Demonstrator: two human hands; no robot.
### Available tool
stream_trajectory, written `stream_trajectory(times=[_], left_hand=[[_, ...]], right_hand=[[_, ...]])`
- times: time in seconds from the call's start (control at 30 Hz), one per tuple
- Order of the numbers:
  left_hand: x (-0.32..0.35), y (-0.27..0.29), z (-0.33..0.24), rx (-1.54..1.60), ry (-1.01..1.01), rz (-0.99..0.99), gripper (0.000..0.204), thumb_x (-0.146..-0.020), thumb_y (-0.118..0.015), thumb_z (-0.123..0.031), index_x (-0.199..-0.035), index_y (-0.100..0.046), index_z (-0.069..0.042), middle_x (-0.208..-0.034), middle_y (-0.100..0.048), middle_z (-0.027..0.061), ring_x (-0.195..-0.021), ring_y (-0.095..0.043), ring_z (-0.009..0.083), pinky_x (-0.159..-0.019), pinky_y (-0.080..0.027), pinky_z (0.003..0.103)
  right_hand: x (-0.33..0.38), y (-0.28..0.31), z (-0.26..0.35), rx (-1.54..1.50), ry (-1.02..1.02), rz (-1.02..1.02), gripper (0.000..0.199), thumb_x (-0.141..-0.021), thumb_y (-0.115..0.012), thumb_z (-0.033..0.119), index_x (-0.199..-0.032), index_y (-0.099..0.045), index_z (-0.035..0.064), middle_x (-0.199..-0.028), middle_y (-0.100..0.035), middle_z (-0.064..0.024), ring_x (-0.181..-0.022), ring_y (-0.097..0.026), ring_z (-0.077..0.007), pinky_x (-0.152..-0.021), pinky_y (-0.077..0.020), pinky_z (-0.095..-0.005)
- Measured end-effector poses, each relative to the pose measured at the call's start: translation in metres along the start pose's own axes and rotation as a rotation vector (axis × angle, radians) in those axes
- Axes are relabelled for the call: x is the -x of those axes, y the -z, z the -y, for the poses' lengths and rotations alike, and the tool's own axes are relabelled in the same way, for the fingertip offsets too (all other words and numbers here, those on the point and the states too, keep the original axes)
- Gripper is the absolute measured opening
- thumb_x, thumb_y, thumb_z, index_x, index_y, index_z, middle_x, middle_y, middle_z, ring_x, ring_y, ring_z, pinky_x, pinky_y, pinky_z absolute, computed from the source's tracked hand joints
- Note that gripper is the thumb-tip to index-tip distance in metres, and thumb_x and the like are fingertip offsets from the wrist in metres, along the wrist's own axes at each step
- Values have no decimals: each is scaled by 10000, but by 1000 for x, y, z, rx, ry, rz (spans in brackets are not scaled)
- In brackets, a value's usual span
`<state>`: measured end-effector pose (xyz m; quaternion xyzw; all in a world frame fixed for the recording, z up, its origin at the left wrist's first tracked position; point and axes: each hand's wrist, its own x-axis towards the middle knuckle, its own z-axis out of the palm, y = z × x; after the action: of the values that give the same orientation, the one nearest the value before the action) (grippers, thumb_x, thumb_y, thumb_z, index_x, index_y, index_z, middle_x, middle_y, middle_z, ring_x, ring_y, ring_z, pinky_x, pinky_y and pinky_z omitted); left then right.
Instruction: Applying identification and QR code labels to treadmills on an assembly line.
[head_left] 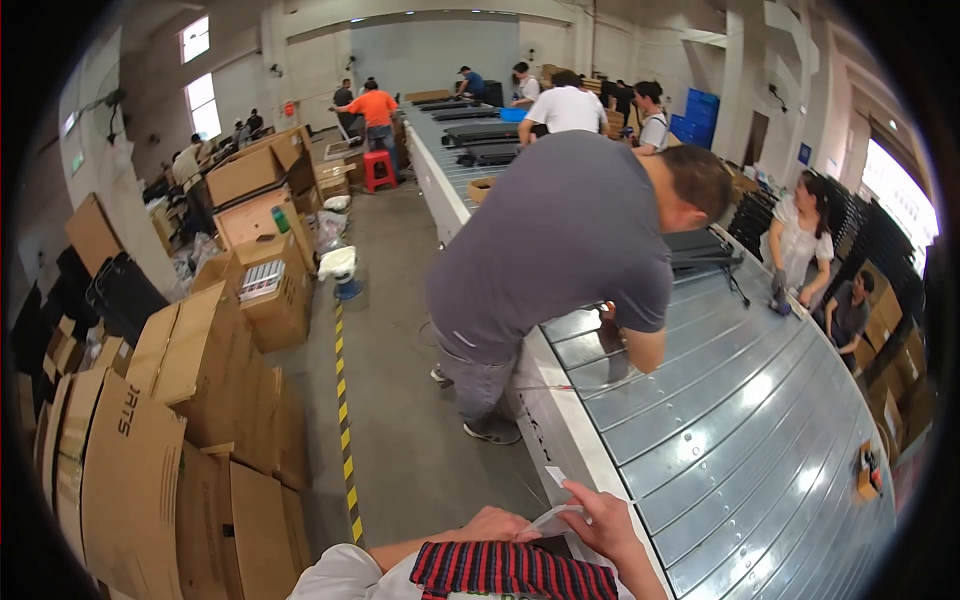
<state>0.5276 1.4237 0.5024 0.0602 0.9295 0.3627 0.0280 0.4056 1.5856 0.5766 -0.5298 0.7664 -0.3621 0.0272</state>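
Both of my hands are low in the view, close to my body and beside the near side of the conveyor [590,440]. My left hand [497,522] is closed on a thin, whitish see-through plastic piece [552,520], perhaps a small bag. My right hand [603,518] pinches the other side of it between thumb and fingers. A small white strip [556,476] sticks up past the right fingertips; whether it belongs to the plastic cannot be made out. Red-and-black striped cloth [515,570] lies across the bottom, below my hands.
A person in grey [560,220] bends over the metal-slat conveyor just ahead. Cardboard boxes [130,470] stack up on the left, past a yellow-black floor line [345,430]. An orange holder [868,472] sits on the conveyor's right. Black frames [490,135] lie farther along.
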Motion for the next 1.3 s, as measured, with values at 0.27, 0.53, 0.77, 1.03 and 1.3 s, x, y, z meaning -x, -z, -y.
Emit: stream_trajectory(times=[0.27, 0.53, 0.77, 1.03, 1.3], left_hand=[[57, 11, 39, 29, 75, -147, 454, -865, -382, -459, -738, -574, -68, -682, -581, 131, -698, -563, 331, -578, -441, 416], [97, 18, 62, 8, 148, -101, 460, -853, -398, -473, -758, -579, -61, -717, -594, 147, -728, -571, 335, -616, -450, 420], [109, 13, 72, 131, 133, -13, 408, -830, -459, -453, -839, -588, -67, -742, -594, 174, -727, -574, 358, -655, -461, 409], [91, 15, 65, 99, 58, 34, 403, -836, -440, -466, -802, -579, -90, -706, -583, 163, -715, -564, 361, -625, -451, 422], [68, 21, 42, 61, 66, 134, 307, -827, -430, -409, -943, -565, -158, -831, -598, 83, -819, -566, 288, -682, -450, 360]], right_hand=[[-38, -49, 43, 37, 170, 121, 456, -703, -641, 147, -1134, -492, 161, -656, -572, -92, -605, -559, -282, -546, -448, -369], [-43, -95, 66, 44, 167, 134, 444, -702, -646, 135, -1122, -504, 164, -676, -588, -65, -610, -570, -251, -547, -455, -334], [-23, -114, 68, 58, 184, 66, 451, -718, -629, 177, -1146, -491, 197, -609, -553, -43, -539, -534, -234, -496, -435, -325], [-11, -104, 65, 65, 128, 23, 462, -737, -618, 203, -1174, -468, 217, -614, -551, -48, -547, -538, -244, -489, -438, -335], [3, -77, 49, 71, 61, 46, 455, -767, -583, 246, -1197, -437, 226, -670, -570, -72, -607, -557, -285, -535, -456, -369]])
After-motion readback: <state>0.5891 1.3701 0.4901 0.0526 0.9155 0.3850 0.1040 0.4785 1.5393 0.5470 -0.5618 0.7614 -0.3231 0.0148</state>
